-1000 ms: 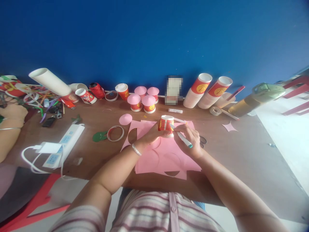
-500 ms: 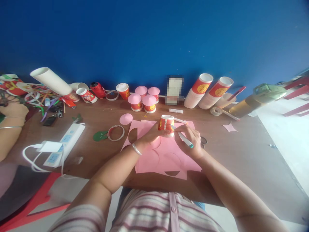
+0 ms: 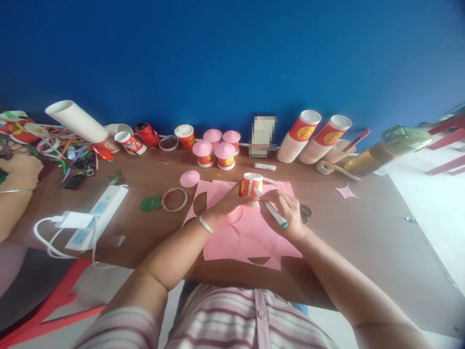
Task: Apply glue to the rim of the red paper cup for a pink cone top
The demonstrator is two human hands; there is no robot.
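My left hand (image 3: 231, 199) is wrapped round a red paper cup (image 3: 247, 188) with yellow print, held above the pink paper sheets (image 3: 232, 245). My right hand (image 3: 286, 213) grips a white marker pen (image 3: 273, 211) with a green end, its tip at the cup's front. Curved outlines and round cut-outs show in the sheets. Just left of them lies a pink paper cone (image 3: 189, 179). Behind stand several upturned red cups topped with pink cones (image 3: 224, 150). A glue stick (image 3: 265, 166) lies beyond my hands, and scissors (image 3: 305, 211) are partly hidden by my right hand.
Two stacks of paper cups (image 3: 305, 128) lean by the wall, near a tape roll (image 3: 325, 167) and a gold bottle (image 3: 366, 157). Left are a power strip (image 3: 109, 198) with a charger and cable, a tape ring (image 3: 174, 199), craft clutter, and another person's arm (image 3: 18, 203).
The marker's tip has shifted slightly left across the cup's front, and its green end has dropped a little. My left hand keeps its hold on the cup.
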